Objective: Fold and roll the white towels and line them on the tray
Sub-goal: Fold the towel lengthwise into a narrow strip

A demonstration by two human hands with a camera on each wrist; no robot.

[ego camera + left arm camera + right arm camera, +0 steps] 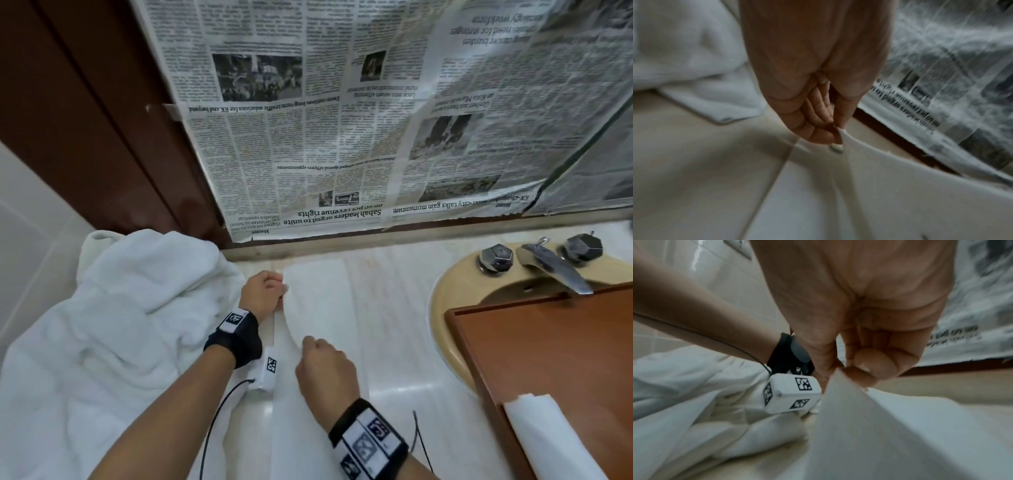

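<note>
Grip status: my right hand [323,371] pinches the near edge of the flat white towel [318,301], and my left hand [262,293] pinches its far left corner; the towel lies on the tabletop [387,346] between them. I judge folding is just starting. One rolled towel [548,435] sits on the tray [534,346]; a heap of towels [113,325] remains at left. Farther off, sink [448,301], faucet [551,265] and newspaper [342,120] obstruct nothing.
</note>
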